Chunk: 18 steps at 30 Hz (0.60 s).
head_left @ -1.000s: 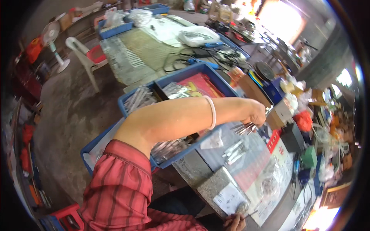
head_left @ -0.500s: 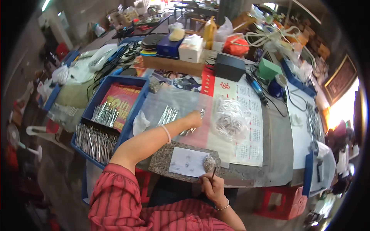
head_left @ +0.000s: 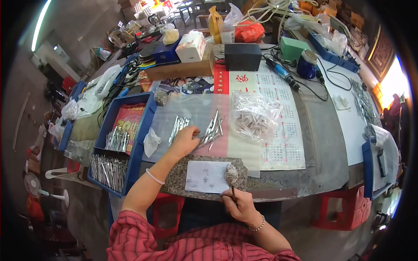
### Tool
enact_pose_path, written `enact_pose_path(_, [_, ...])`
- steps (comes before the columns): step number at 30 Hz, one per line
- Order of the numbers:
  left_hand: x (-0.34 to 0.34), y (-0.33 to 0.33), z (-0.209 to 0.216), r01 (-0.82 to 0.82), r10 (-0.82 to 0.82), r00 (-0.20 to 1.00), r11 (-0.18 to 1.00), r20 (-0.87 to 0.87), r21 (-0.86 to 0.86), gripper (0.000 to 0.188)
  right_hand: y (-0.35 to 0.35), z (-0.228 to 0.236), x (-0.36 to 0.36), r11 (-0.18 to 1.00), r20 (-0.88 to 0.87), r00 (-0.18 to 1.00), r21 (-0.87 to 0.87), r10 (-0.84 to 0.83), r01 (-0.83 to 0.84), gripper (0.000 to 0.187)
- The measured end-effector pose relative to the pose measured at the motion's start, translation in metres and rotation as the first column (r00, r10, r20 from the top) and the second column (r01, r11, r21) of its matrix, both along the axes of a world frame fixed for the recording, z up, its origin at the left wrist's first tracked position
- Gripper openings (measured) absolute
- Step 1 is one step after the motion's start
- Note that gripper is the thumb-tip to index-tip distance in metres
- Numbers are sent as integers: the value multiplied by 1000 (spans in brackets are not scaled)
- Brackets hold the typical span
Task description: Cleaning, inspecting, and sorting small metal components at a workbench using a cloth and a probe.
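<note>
My left hand (head_left: 186,138) reaches over the clear plastic sheet, its fingers curled between two groups of thin silvery metal rods. One group of rods (head_left: 178,123) lies just beyond the knuckles. The other rods (head_left: 213,129) lie loosely crossed to the right of the fingertips. Whether a rod is in those fingers is hidden. At the table's front edge my right hand (head_left: 239,205) is closed on a thin dark stick (head_left: 234,194). Its upper end meets a small clump of silvery bits (head_left: 231,174), beside a marked white paper (head_left: 207,177) on a speckled stone slab (head_left: 175,182).
Left of the sheet stands a blue divided tray (head_left: 138,150) with many metal rods and a red packet. A bag of white tubes (head_left: 254,115) lies on the calendar sheet (head_left: 283,150). Behind are a dark box (head_left: 242,57), a blue handheld tool (head_left: 282,74) and a blue jar (head_left: 307,65).
My left hand has drawn back leftward from the right-hand rods, which now show spread out. The right hand stays at the slab's edge with the stick. The whole view has shifted.
</note>
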<state>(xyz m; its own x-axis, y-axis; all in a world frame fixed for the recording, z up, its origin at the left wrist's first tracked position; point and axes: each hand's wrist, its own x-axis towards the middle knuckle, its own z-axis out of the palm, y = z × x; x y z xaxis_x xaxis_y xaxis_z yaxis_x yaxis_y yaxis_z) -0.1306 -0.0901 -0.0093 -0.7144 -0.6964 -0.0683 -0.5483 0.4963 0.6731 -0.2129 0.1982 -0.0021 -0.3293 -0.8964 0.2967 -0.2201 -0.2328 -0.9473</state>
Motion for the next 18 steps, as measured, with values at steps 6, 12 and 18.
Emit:
enact_pose_path(6, [7,8,-9,127,-104,992,907,77,-403,25,0,-1,5,1000,-50,999,-22,7,-8,8])
enact_pose_path(12, [9,29,36,-42,64,966,995,-249,91,22,10,7,-3,982,90,994,173,64,-79,5])
enact_pose_path(18, [71,82,68,-42,316,718,909,-620,414,18,7,56,-59,956,121,968,223,-220,190,18])
